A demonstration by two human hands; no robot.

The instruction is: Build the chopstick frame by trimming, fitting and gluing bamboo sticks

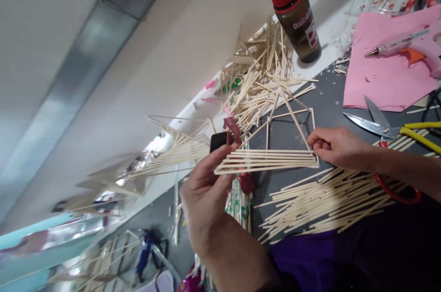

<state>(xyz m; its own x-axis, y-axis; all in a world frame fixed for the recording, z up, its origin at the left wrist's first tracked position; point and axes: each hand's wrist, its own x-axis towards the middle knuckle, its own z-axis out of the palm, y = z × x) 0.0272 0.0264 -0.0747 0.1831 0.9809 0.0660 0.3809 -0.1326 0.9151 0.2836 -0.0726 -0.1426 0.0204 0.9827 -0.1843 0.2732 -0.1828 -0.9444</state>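
Observation:
A glued frame of thin wooden sticks point(268, 160) is held flat above the dark table point(330, 103) between both hands. My left hand point(206, 191) grips its left end, fingers closed around the stick ends. My right hand point(336, 145) pinches the right corner of the frame. A triangular stick structure point(292, 122) rises from the back of the frame. Loose sticks point(327, 204) lie spread just below the frame.
A heap of sticks point(262, 76) lies behind, beside a brown bottle with a red cap point(298, 16). Pink paper point(392, 71) carries a glue gun point(413, 48). Yellow-handled scissors point(389, 129) lie right. A blue glue gun point(144, 250) and stick packets sit lower left.

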